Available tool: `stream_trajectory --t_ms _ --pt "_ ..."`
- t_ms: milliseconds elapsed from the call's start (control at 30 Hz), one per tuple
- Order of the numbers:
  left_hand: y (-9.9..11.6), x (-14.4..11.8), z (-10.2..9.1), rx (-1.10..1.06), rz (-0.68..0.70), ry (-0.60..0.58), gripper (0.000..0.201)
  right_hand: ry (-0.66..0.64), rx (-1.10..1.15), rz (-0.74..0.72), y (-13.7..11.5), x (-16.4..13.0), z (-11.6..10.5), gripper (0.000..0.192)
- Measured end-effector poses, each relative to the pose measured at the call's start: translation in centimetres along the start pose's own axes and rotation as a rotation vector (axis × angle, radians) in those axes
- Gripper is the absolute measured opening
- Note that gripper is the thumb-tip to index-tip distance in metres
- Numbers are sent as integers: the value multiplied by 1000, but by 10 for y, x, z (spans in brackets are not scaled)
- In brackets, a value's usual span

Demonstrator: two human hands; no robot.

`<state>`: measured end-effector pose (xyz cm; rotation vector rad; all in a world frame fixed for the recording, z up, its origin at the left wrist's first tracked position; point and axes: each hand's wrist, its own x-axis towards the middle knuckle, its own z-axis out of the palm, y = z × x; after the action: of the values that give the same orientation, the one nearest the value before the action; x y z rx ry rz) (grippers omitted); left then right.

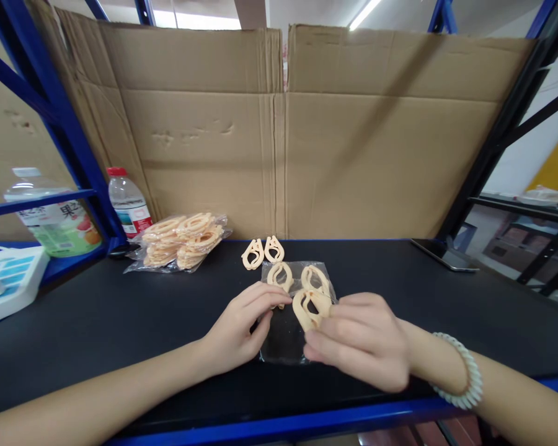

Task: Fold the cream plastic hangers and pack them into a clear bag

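Right hand [360, 347] pinching a peach hair clip [309, 308] over a clear plastic bag [283, 337] on the black table [97, 322]; left hand [242, 328], fingers together, pressing the bag's edge. Bagged clips [181, 241] well apart, rear left.

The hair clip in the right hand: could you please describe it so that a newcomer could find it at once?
Start at the black shelf top in front of the cardboard wall, then find the clear bag lying flat between the two hands. The peach hair clip is over the bag's right edge, pinched in the right hand. It alone is lifted; the other loose clips lie flat.
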<state>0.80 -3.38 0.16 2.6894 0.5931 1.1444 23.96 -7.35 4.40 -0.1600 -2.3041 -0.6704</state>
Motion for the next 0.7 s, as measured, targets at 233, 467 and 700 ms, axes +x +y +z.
stream_trajectory --t_ms 233,467,700 --pt "-4 -3 2 33 52 -8 41 -233 -342 74 9 -14 38 23" --pt "-4 -3 2 52 47 -42 43 -398 -458 222 15 -20 41 19" --pt "-1 -1 2 16 19 -72 31 -438 -400 284 20 -22 42 12"
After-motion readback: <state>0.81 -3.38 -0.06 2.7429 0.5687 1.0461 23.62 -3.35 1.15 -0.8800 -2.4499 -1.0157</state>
